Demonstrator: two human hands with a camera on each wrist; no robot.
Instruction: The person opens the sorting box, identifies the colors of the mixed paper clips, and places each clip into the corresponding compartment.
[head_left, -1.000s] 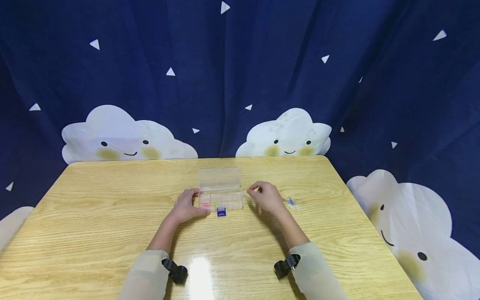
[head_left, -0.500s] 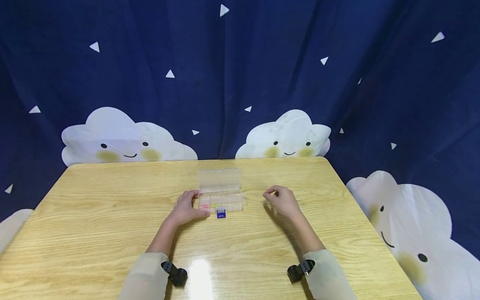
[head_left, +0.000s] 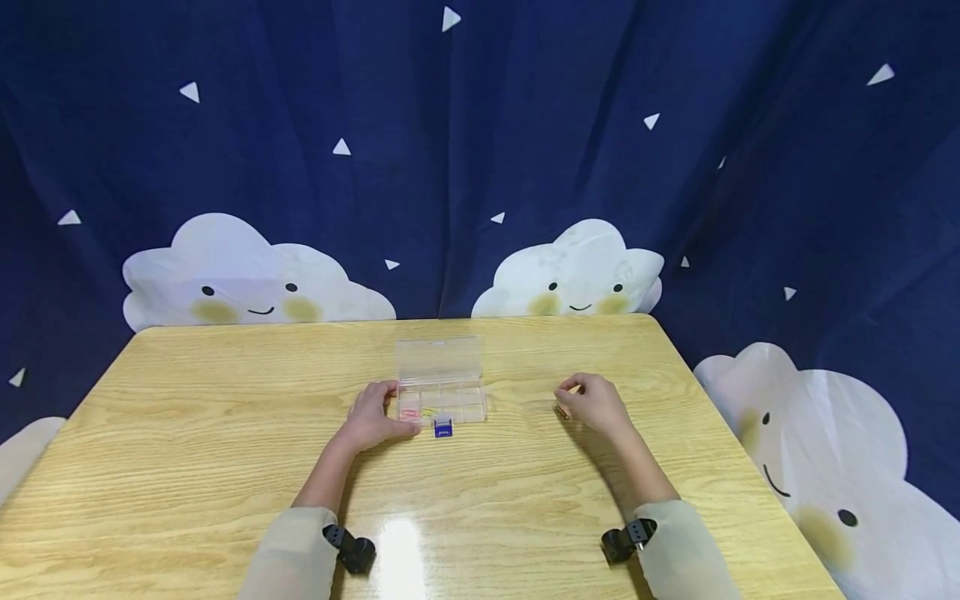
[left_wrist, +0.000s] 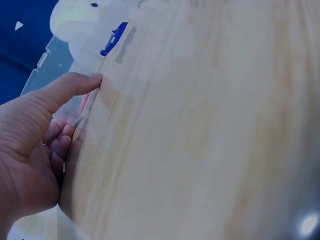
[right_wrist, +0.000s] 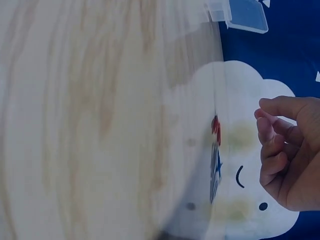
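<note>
A clear plastic compartment box (head_left: 463, 398) lies on the table with its lid (head_left: 438, 358) raised and a blue latch (head_left: 443, 428) at the front. Pink clips (head_left: 409, 413) sit in its front left compartment, yellow ones (head_left: 430, 412) in the one beside it. My left hand (head_left: 372, 414) grips the box's left end, thumb along the front edge. Off to the right, my right hand (head_left: 597, 403) hovers with loosely curled fingers and nothing visible between them. Red paper clips (right_wrist: 216, 130) and blue and pale ones (right_wrist: 215, 172) lie below it; the head view mostly hides these.
The wooden table (head_left: 480, 508) extends on all sides of the box. A dark blue curtain (head_left: 420, 150) with clouds hangs behind its back edge. A black camera (head_left: 355, 553) is strapped to the left wrist, another (head_left: 619, 544) to the right.
My right hand has moved away from the box's right end, rightward to the loose paper clips, now mostly covering them in the head view. My left hand stays on the box.
</note>
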